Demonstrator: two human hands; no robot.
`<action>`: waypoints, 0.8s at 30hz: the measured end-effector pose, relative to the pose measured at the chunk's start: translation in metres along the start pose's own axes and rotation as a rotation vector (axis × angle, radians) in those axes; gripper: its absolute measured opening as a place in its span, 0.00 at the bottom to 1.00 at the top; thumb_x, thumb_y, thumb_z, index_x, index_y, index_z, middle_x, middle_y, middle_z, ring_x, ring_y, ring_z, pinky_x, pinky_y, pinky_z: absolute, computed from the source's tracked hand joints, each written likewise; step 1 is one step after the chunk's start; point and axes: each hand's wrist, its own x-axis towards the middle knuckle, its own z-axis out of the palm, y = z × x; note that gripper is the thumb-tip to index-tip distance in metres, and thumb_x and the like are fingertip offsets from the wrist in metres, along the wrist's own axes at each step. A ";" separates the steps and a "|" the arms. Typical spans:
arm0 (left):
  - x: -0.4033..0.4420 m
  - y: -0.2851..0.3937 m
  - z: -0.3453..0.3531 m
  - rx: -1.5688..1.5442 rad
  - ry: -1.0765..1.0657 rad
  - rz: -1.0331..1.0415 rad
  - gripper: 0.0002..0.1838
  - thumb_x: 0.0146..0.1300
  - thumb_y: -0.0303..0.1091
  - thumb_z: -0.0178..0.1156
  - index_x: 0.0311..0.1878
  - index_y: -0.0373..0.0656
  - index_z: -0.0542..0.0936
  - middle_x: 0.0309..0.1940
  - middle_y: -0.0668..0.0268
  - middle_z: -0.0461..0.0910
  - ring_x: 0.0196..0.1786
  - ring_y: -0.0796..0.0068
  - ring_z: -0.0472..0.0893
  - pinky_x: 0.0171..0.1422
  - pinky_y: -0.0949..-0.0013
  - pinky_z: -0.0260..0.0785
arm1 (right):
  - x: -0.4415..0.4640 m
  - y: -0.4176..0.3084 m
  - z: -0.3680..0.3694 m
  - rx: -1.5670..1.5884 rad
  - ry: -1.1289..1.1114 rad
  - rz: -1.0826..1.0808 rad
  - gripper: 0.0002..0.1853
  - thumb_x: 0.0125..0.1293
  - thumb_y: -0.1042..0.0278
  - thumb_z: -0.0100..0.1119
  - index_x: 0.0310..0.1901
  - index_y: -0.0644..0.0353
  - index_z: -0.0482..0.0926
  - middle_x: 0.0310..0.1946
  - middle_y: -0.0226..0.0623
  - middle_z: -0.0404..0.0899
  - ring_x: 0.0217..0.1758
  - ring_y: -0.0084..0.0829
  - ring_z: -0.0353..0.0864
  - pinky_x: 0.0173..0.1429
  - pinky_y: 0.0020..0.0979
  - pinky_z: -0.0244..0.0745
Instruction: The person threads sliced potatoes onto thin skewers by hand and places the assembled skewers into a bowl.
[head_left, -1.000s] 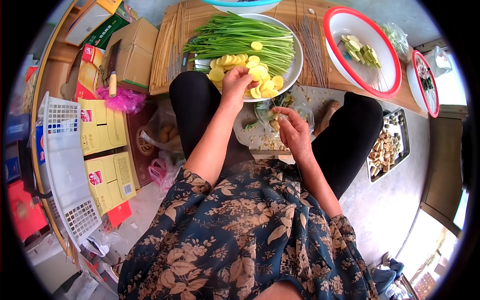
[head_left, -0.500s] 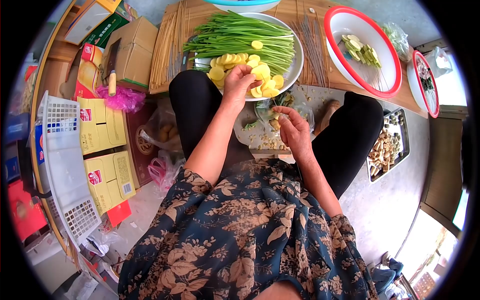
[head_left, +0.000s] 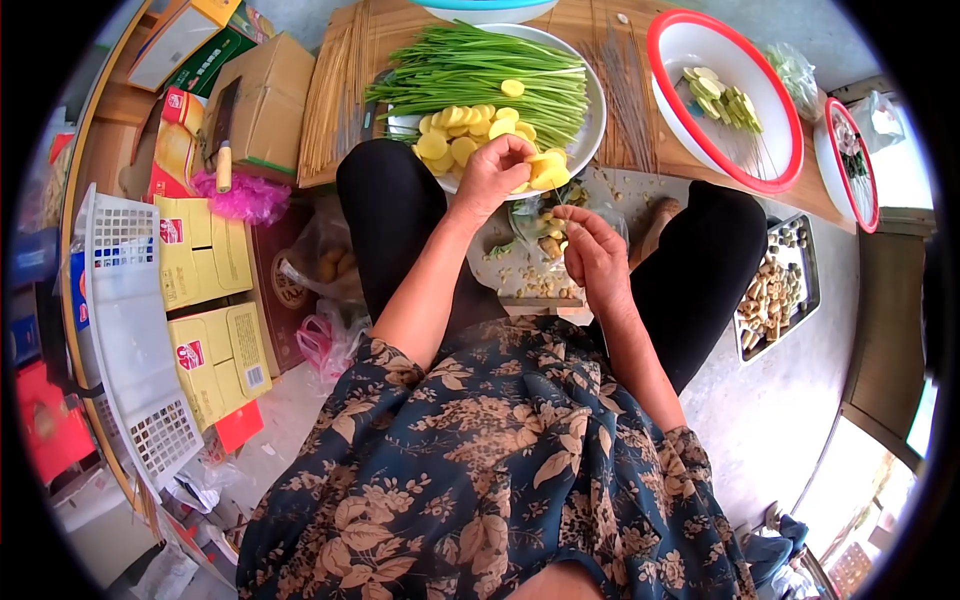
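My left hand [head_left: 493, 176] is closed over yellow round slices at the near edge of a white bowl [head_left: 597, 120]; what its fingertips pinch is hidden. My right hand [head_left: 594, 255] is pinched just below and right of the bowl, and the thin thing between its fingertips is too small to make out. Yellow slices [head_left: 458, 122] lie in the near part of the bowl, with more slices [head_left: 548, 170] beside my left fingertips. Long green stalks [head_left: 480, 75] fill the far part of the bowl, and a single slice [head_left: 512, 88] rests on them.
Thin sticks [head_left: 340, 95] lie left of the bowl, others [head_left: 622, 100] right of it. A red-rimmed basin [head_left: 655, 60] holds green slices. A tray [head_left: 770, 300] of cut pieces stands on the floor at right. A knife [head_left: 225, 165] is by a cardboard box [head_left: 268, 100] at left.
My left hand has shifted slightly right. The round slice that showed at its fingertips is no longer seen there. My right hand has moved a little to the right.
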 end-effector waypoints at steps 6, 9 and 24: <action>0.000 0.005 0.002 -0.051 0.025 -0.104 0.08 0.60 0.26 0.55 0.43 0.39 0.74 0.39 0.69 0.76 0.40 0.82 0.77 0.46 0.76 0.72 | 0.001 0.002 -0.001 -0.021 0.032 -0.054 0.14 0.71 0.70 0.47 0.54 0.65 0.75 0.14 0.20 0.60 0.13 0.13 0.53 0.18 0.18 0.48; 0.002 -0.002 -0.003 -0.209 0.030 -0.195 0.14 0.66 0.36 0.53 0.51 0.40 0.70 0.45 0.60 0.76 0.45 0.68 0.79 0.53 0.64 0.75 | 0.000 0.003 -0.002 -0.074 0.063 -0.130 0.13 0.70 0.72 0.49 0.53 0.63 0.75 0.15 0.18 0.62 0.15 0.10 0.55 0.19 0.17 0.51; -0.006 -0.012 0.025 -0.425 -0.024 -0.210 0.32 0.62 0.33 0.63 0.66 0.42 0.60 0.51 0.54 0.76 0.48 0.61 0.81 0.52 0.65 0.77 | 0.007 0.011 0.003 -0.163 0.050 -0.165 0.12 0.69 0.73 0.51 0.52 0.62 0.75 0.16 0.19 0.64 0.15 0.11 0.59 0.20 0.17 0.55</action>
